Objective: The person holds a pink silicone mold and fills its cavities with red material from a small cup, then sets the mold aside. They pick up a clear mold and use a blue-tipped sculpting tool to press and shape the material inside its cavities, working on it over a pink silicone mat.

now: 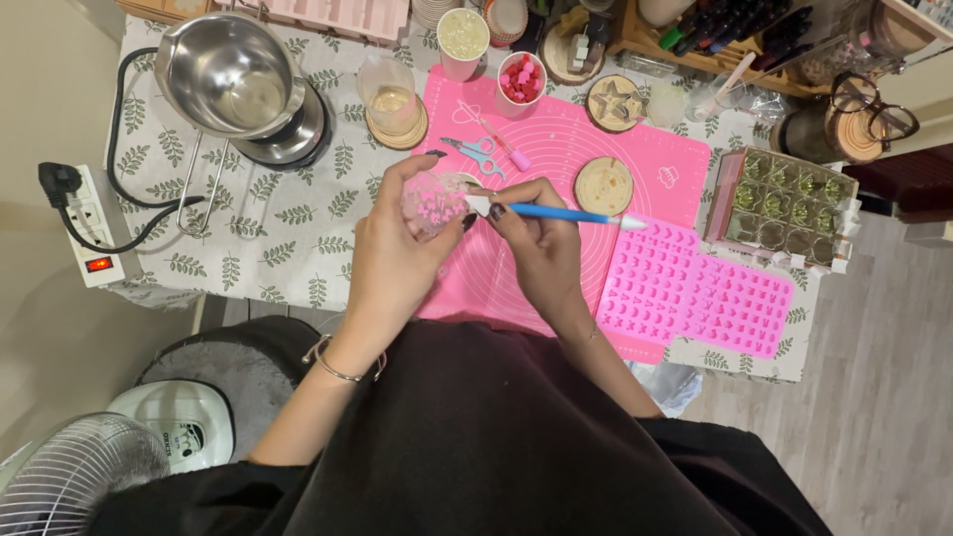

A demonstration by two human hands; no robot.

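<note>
Leaf-print tablecloth (268, 223) on table, wood floor | left hand (397, 243) grips clear cup (433, 203) of pink bits | right hand (541, 243) pinches blue tool (566, 212), tip at cup | pink mat (566, 149) beneath | cup of red pieces (521, 79) beyond hands

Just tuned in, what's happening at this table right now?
A person sits at a craft table. Their left hand holds up a small clear cup with pink pieces in it, and their right hand holds a blue-handled tool with its tip at the cup. They work over a pink mat, with pink silicone moulds on its right and a steel pot on the left.
</note>
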